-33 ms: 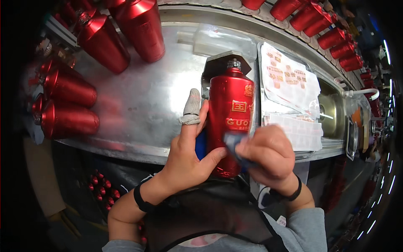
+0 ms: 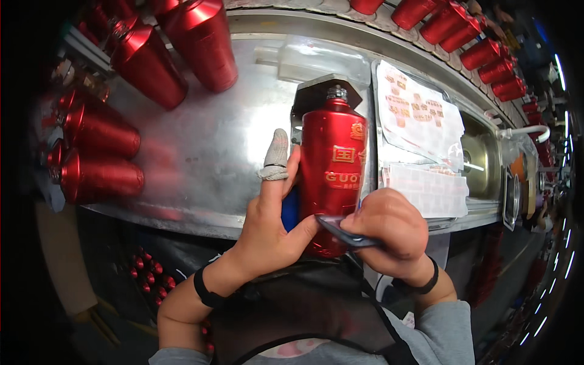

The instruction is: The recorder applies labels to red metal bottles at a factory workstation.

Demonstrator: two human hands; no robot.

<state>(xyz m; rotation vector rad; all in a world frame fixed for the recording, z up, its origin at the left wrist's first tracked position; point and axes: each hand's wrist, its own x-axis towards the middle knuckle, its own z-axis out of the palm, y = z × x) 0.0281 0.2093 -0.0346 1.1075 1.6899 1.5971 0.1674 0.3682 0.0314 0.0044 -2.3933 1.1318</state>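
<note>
A glossy red bottle (image 2: 333,143) with raised gold lettering rests in front of me, its threaded neck pointing away. My left hand (image 2: 267,222) grips its left side, thumb pressed on the lower front. A grey cloth finger cover (image 2: 277,152) sits on the index finger, which sticks up apart from the bottle. My right hand (image 2: 392,228) is closed around a slim dark grey tool (image 2: 350,234), whose exact kind I cannot make out. The tool's flat end meets the lower front of the bottle beside my left thumb. Behind the neck shows a dark hexagonal piece (image 2: 322,91).
Several red bottles (image 2: 149,67) stand on the metal table (image 2: 243,115) at the left. Sheets of gold and red stickers (image 2: 420,103) lie to the right, beside a sink (image 2: 477,161) with a white tap (image 2: 529,132). More bottles (image 2: 444,27) line the far conveyor (image 2: 389,33).
My right hand has moved slightly down, and the tool, blurred before, now lies lower and flatter across the bottle. My left hand keeps its hold.
</note>
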